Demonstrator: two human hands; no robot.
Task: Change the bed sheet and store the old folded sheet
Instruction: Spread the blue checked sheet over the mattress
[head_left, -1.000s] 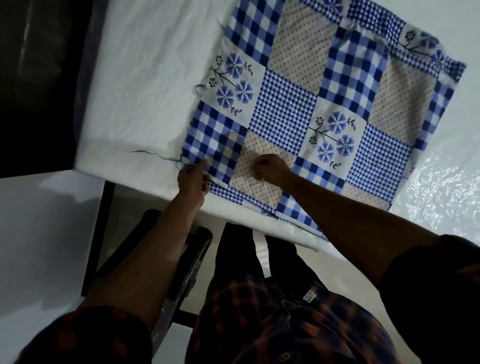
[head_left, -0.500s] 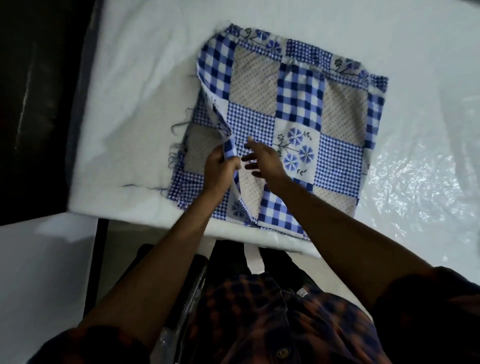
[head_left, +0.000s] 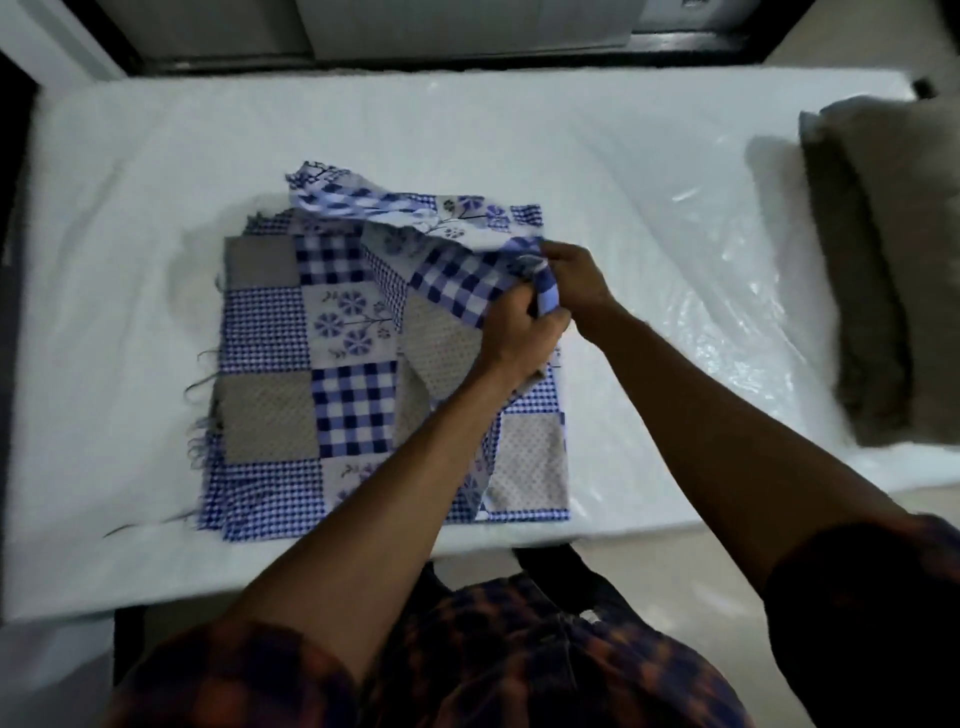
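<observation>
A blue, white and grey patchwork sheet (head_left: 311, 364) lies partly folded on the bare white mattress (head_left: 467, 135), near its front edge. Its top layer is lifted and carried over toward the right side. My left hand (head_left: 519, 338) grips the lifted fold from below. My right hand (head_left: 574, 283) pinches the same bunched edge just beyond it, fingers curled round the cloth. The two hands meet above the sheet's right half. Loose threads hang off the sheet's left edge.
Two grey pillows (head_left: 893, 270) lie at the right end of the mattress. Crinkled clear plastic (head_left: 727, 312) covers the mattress between sheet and pillows. A dark bed frame (head_left: 467, 57) runs along the far side. Pale floor lies below the near edge.
The lifted layer has travelled from the sheet's left side over to its right. My right hand, open before, now pinches the cloth beside my left. The camera has pulled back, showing the pillows.
</observation>
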